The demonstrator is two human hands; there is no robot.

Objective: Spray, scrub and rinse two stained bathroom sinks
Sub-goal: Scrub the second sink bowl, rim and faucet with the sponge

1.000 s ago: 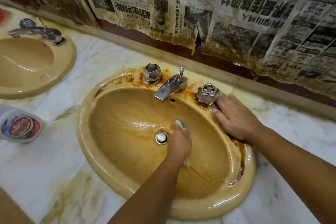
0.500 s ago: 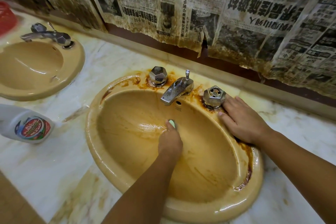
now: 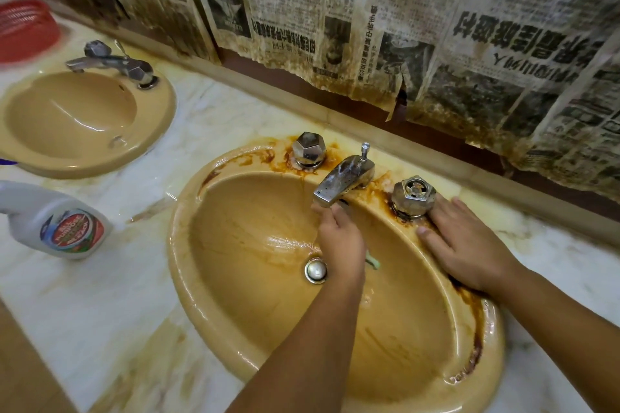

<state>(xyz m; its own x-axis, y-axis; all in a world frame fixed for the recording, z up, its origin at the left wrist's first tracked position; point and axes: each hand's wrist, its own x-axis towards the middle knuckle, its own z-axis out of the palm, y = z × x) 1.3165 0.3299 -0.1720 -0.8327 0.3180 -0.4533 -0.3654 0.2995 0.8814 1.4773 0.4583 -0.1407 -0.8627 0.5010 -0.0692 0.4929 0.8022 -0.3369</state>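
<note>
The left grip (image 3: pixel 340 238) is curled round a pale green scrub pad (image 3: pixel 374 261) (only a corner peeks out), held against the back wall of the stained sink (image 3: pixel 188 245) under the faucet spout (image 3: pixel 342 181), likely to work the brown streaks there. Its forearm reaches in over the front edge of the counter (image 3: pixel 100 295). The right grip (image 3: pixel 466 245) lies spread flat on the rim against the right tap handle (image 3: pixel 414 194), probably as a brace. The bleach spray bottle (image 3: pixel 57 225) lies toward the left edge, near the second sink (image 3: pixel 157 124).
</note>
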